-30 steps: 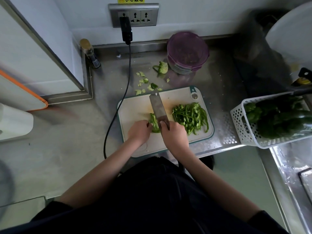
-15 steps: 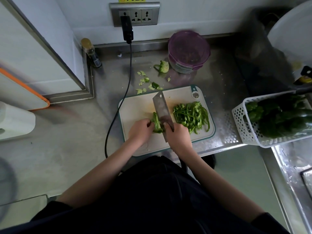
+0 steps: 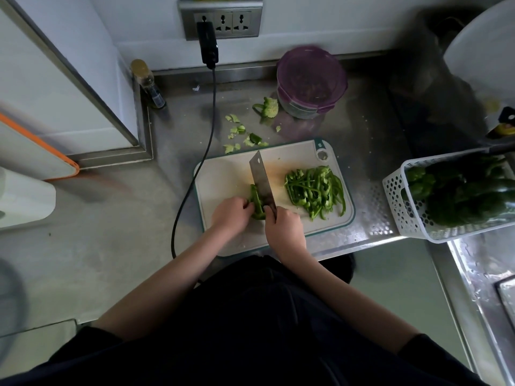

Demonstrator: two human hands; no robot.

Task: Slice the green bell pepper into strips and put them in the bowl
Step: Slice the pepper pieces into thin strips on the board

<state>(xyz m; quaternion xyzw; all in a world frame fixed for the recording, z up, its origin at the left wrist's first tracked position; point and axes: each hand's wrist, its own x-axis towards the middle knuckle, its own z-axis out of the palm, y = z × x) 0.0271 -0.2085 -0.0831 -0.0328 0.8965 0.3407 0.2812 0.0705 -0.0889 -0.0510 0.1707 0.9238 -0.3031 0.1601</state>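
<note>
**Green bell pepper: the last piece under the cleaver**

The green bell pepper piece (image 3: 257, 203) stands on the cutting board (image 3: 228, 174), near the middle, pinned from the left by my left hand (image 3: 232, 215), whose curled fingertips press against it; my right hand (image 3: 284, 227) is clamped round the cleaver (image 3: 262, 179) handle, the blade running away from me with its flat touching the right side of the piece. Half a second ago the blade was tilted, its tip leaning left; now it stands more upright and has shifted a little left against the pepper; I judge that as one more strip begun, with only a narrow remnant left to slice.

The cut strips (image 3: 315, 190) lie heaped on the right half of the board, well apart from the blade; none has gone to a bowl yet, so the transfer is all still to do. Far from me, past the board, stands a purple round container (image 3: 312, 79) with a purple lid on it, its contents too dim to tell; trimmings and the pepper core (image 3: 269, 107) lie on the steel counter (image 3: 373, 140) beside it. At the right, a white perforated basket (image 3: 395, 201) holds more dark green peppers.
</note>
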